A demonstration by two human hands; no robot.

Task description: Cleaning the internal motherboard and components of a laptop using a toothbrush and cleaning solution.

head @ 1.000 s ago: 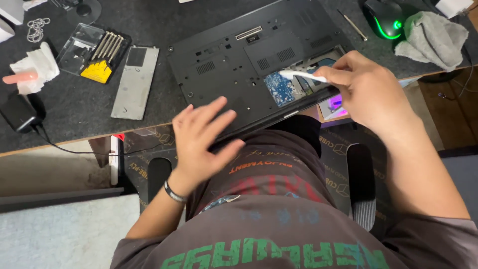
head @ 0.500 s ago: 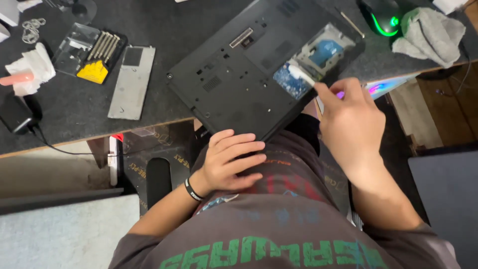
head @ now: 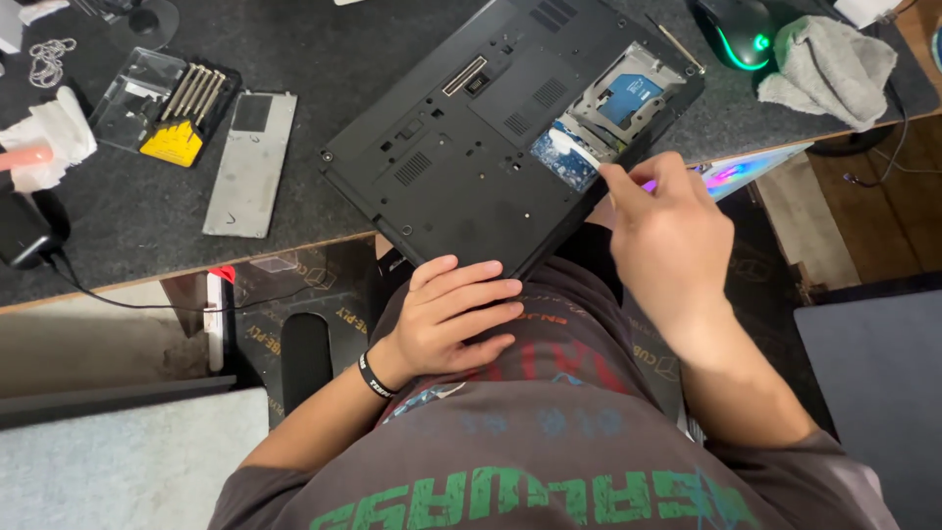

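Observation:
A black laptop [head: 461, 147] lies upside down and askew on the dark desk mat, its near corner hanging over the desk edge above my lap. A bay in its base is uncovered, showing a blue drive [head: 631, 96] and a blue circuit board [head: 561, 157]. My right hand [head: 667, 236] pinches the laptop's right edge just beside the board. My left hand [head: 453, 316] lies flat on my shirt under the overhanging corner, fingers stretched out, holding nothing. I cannot tell whether the right hand also holds a tool.
A grey metal cover plate [head: 251, 162] and a clear case of screwdriver bits [head: 167, 108] lie left of the laptop. White tissue [head: 49, 137] and a black adapter [head: 22, 231] are at far left. A mouse lit green [head: 738, 29] and a grey cloth [head: 834, 69] sit at back right.
The laptop has swung round and slid toward me, so its corner overhangs the desk. My left hand dropped from its base to my lap. My right hand moved from the bay to its edge.

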